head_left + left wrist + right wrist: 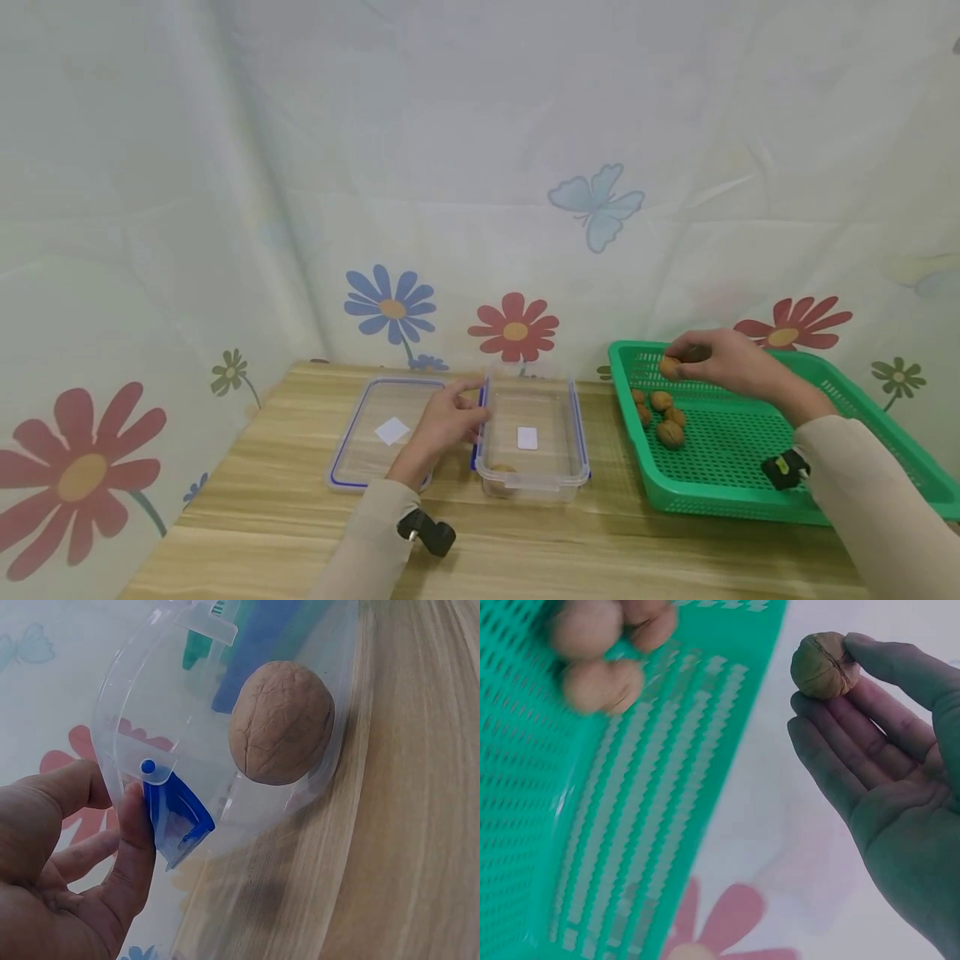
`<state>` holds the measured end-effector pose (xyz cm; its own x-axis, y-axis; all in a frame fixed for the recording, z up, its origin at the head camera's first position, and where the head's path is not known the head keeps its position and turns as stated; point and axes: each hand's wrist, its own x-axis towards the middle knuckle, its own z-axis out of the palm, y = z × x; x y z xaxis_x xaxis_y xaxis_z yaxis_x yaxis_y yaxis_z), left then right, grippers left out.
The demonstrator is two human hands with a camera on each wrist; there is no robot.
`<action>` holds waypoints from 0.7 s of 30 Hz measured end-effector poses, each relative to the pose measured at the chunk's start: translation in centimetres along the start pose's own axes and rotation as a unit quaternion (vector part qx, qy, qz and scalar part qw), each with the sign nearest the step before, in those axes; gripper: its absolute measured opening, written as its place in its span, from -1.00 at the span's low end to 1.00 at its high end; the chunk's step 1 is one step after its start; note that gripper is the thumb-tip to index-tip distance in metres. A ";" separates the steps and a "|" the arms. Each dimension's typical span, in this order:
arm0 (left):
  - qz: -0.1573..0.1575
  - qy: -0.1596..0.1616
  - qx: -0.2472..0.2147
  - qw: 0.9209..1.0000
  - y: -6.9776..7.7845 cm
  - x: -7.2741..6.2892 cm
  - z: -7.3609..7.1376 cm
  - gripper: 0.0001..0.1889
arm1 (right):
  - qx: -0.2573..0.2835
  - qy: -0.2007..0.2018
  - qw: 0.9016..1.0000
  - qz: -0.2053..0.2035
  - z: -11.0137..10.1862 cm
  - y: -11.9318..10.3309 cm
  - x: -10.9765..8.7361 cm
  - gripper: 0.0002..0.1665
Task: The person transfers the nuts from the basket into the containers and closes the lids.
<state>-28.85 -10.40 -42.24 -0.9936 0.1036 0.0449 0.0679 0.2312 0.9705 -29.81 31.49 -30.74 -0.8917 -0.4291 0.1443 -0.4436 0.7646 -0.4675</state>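
Note:
My right hand (720, 360) pinches a walnut (825, 664) between thumb and fingertips, raised over the green basket's (652, 479) left part. Below it, several walnuts (671, 433) lie together at the basket's left side. With thumb and fingers, my left hand (447, 414) grips the left side rim of a clear plastic box (536, 482). A blue side latch (176, 810) hangs down by those fingers in the left wrist view. Inside the box, at its near left corner, rests one walnut (281, 724). The box stands uncovered, a small white label (527, 437) showing inside.
Left of the box, partly behind my left hand, a clear lid (360, 450) with a blue seal lies flat on the wooden table (255, 508). The basket's raised wall stands to the right of the box. A flowered curtain (450, 208) hangs behind the table.

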 end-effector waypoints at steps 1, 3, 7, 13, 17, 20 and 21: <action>0.001 0.001 0.000 1.000 0.0 0.0 0.0 -0.39 | -0.001 0.004 1.000 -0.001 -0.1 -0.5 0.0 -0.60; 0.004 0.003 0.001 1.000 0.0 0.0 0.0 -0.38 | -0.003 0.013 1.000 -0.005 -0.2 -1.6 -0.1 -0.58; 0.009 0.008 0.004 1.000 0.1 -0.1 0.0 -0.37 | 0.002 0.029 0.999 -0.020 -0.5 -3.6 -0.3 -0.56; 0.010 0.012 0.009 1.000 -0.1 -0.1 0.1 -0.37 | 0.030 0.057 0.997 -0.031 -0.5 -6.0 -0.9 -0.56; 0.010 0.012 0.013 1.000 -0.2 -0.1 0.1 -0.37 | 0.055 0.073 0.995 -0.031 0.2 -7.1 -1.5 -0.58; 0.007 0.012 0.016 1.000 -0.1 -0.1 0.0 -0.37 | 0.087 0.080 0.992 -0.033 0.9 -7.9 -1.9 -0.59; 0.005 0.012 0.016 1.000 -0.1 -0.1 0.0 -0.37 | 0.102 0.082 0.991 -0.034 1.2 -8.1 -2.0 -0.60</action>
<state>-28.76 -10.44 -42.33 -0.9947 0.0828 0.0612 0.0810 0.2615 0.9618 -24.32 25.56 -28.28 -0.8706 -0.3792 0.3136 -0.4904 0.6168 -0.6157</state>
